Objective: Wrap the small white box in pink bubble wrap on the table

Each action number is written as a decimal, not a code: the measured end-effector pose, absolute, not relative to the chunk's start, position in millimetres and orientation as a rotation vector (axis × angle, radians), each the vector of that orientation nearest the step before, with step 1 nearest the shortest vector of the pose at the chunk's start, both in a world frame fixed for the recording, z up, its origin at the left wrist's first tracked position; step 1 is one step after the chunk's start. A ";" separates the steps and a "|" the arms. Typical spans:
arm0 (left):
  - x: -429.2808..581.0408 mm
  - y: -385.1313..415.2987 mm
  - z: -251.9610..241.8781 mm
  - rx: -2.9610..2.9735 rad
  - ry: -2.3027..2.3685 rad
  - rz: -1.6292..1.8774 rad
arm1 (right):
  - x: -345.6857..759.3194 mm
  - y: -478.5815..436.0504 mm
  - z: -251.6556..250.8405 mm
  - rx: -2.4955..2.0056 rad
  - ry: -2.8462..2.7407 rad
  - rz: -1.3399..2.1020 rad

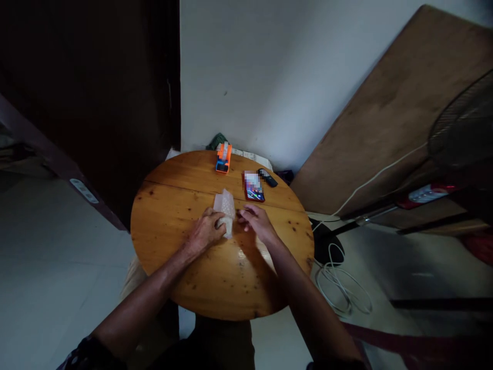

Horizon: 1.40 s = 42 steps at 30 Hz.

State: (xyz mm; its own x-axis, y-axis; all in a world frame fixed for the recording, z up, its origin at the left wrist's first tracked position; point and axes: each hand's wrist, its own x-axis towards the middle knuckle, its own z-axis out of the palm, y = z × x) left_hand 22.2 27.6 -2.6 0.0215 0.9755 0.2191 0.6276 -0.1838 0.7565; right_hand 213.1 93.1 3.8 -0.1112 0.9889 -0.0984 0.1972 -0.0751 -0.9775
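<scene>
A small sheet of bubble wrap (225, 204) lies near the middle of a round wooden table (185, 205). My left hand (205, 232) rests on its near end, fingers curled over it and gripping it. My right hand (257, 221) sits just right of the wrap, fingers bent and pinched toward its edge; what they hold is too small to make out.
A phone (253, 186) lies behind my right hand, a dark remote (267, 178) beside it. An orange and blue gadget (223, 158) stands at the far edge. White cable (339, 282) coils on the floor at right, near a fan (462, 128) and a leaning board (385, 113).
</scene>
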 end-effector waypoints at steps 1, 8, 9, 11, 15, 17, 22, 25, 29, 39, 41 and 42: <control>22.2 27.2 -3.0 1.848 1.629 1.019 | 210.0 95.8 3.8 -1.379 -1.376 1.341; 22.0 24.9 -7.6 1.846 1.539 1.136 | 182.5 114.4 10.4 -1.316 -1.398 1.473; 21.9 24.8 -7.9 1.850 1.532 1.139 | 182.1 116.3 12.3 -1.280 -1.410 1.498; 21.7 24.7 -7.9 1.857 1.518 1.135 | 182.8 119.0 15.4 -1.230 -1.439 1.541; 21.7 24.5 -7.6 1.858 1.497 1.139 | 179.5 122.5 14.2 -1.267 -1.493 1.571; 22.3 24.5 -7.8 1.855 1.504 1.140 | 173.4 123.6 8.9 -1.265 -1.506 1.522; 22.7 24.2 -4.2 1.823 1.552 1.086 | 161.2 121.1 0.3 -1.245 -1.586 1.208; 20.5 23.1 -0.2 1.808 1.546 1.063 | 164.9 114.6 6.7 -1.185 -1.637 1.174; 19.8 21.4 -0.4 1.829 1.515 1.113 | 176.2 104.4 15.9 -1.104 -1.688 1.229; 19.5 17.3 -8.4 1.749 1.731 1.288 | 186.9 60.9 23.6 -0.939 -1.993 0.977; 17.9 18.8 -8.6 1.811 1.624 1.287 | 190.4 50.9 19.3 -0.851 -2.054 0.865; 17.0 19.7 -8.4 1.838 1.568 1.280 | 192.4 46.6 16.1 -0.825 -2.085 0.813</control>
